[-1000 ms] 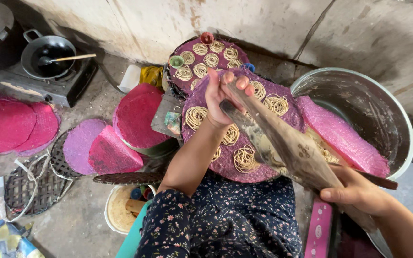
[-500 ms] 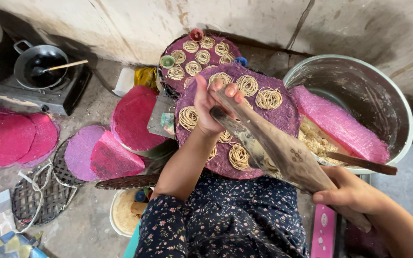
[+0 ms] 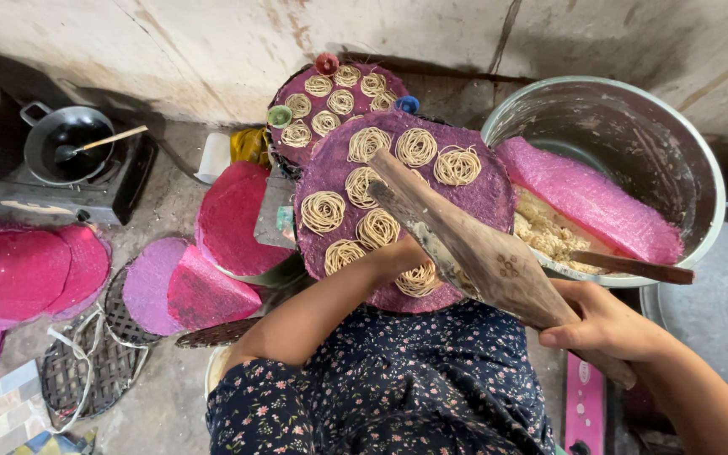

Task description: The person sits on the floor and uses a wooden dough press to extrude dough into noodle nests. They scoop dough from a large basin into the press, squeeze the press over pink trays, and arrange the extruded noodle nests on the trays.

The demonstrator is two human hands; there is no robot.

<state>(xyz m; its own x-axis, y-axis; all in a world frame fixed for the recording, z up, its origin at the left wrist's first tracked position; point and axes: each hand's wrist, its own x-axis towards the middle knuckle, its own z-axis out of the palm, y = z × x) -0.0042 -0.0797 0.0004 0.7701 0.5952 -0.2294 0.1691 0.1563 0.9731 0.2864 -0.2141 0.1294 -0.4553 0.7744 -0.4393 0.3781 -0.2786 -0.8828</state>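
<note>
Two hands work over a purple round tray [image 3: 482, 198] of noodle coils. The right hand [image 3: 604, 324], at four o'clock, has its fingers wrapped tight around the handle end of a long wooden press [image 3: 473, 248], which slants up toward eleven o'clock across the tray. The left hand [image 3: 410, 248] reaches in from seven o'clock and is mostly hidden behind the press, so whether its fingers are curled or spread cannot be told; half a second ago that hand was raised with fingers spread near the press's far tip, and it has since dropped lower, toward the tray's near edge. Noodle coils [image 3: 323, 211] lie in rings across the tray. A second tray of coils [image 3: 339, 97] sits beyond it at twelve o'clock. A large metal pot [image 3: 659, 143] with pink cloth [image 3: 587, 198] stands at two o'clock. Pink round mats [image 3: 31, 274] lie at nine o'clock.
</note>
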